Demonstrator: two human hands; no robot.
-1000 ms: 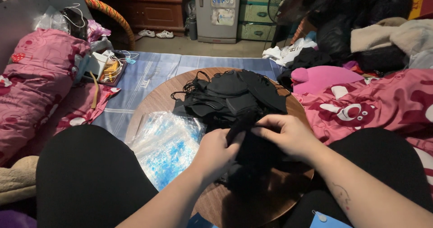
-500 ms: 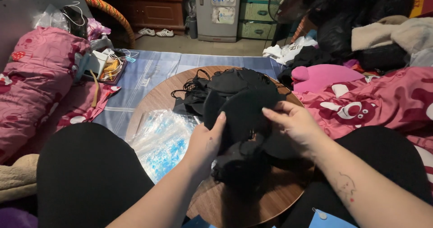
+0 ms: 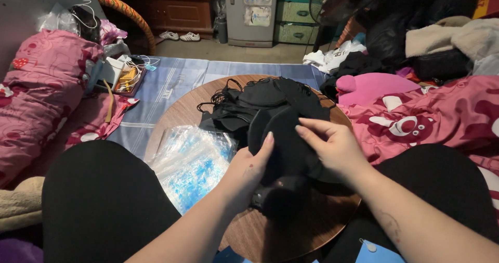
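Observation:
My left hand and my right hand both hold a black fabric mask upright over a round wooden table. The left fingers press its left edge, the right fingers pinch its upper right edge. More black fabric hangs down below it, between my hands. Behind it lies a pile of black masks with thin ear loops. A stack of clear plastic bags with blue showing through lies on the table's left side, next to my left hand.
My black-clad knees frame the table. A blue checked mat lies beyond it. Pink bedding is at the left, with a tray of small items. Pink patterned fabric and piled clothes are at the right. Cabinets stand at the back.
My hands have lifted the black mask from flat on the table to upright and opened it out. The right hand moved slightly up along its edge.

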